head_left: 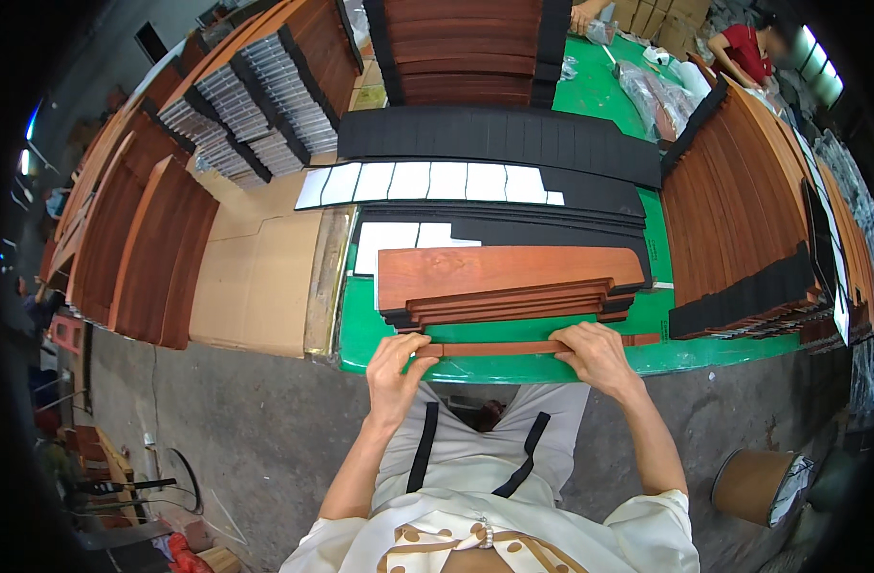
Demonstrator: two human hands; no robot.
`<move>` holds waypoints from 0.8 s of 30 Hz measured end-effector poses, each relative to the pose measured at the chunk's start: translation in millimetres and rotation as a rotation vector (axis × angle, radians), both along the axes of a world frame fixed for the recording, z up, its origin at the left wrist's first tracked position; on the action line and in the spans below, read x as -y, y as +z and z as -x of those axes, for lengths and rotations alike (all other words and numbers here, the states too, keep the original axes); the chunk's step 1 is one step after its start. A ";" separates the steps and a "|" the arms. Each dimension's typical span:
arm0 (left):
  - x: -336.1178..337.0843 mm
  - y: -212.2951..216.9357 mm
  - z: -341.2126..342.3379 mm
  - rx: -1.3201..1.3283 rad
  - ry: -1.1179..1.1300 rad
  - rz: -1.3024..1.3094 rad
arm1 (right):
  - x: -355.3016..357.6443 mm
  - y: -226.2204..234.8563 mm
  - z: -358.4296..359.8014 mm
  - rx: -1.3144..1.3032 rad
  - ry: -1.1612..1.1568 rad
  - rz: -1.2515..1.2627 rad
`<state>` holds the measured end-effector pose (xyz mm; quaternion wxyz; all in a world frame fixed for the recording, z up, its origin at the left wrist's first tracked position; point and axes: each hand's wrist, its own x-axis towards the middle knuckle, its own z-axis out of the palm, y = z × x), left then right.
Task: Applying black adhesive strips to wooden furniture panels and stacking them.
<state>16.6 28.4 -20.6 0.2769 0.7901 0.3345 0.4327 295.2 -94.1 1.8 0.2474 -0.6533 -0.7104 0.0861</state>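
I see: L hand [395,371] & R hand [597,355], both grips closed on narrow wood strip [499,349], green table [590,358] edge; stacked wood panels [509,285] just behind.

The person wears a cream short-sleeved top with brown round dots, tied in a bow at the lower middle of the frame, and pale trousers with two black stripes. Both forearms are bare, without gloves.
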 end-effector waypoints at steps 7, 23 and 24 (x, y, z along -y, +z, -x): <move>-6.3 -5.1 -1.3 -0.050 -0.014 0.113 | -10.5 16.8 -0.7 -0.051 0.006 0.081; -149.4 6.4 18.0 -0.267 -0.052 -0.012 | -209.7 36.6 -10.1 0.032 0.357 0.154; -156.3 4.5 16.0 -0.267 -0.049 -0.008 | -221.5 28.9 -6.6 0.126 0.421 0.195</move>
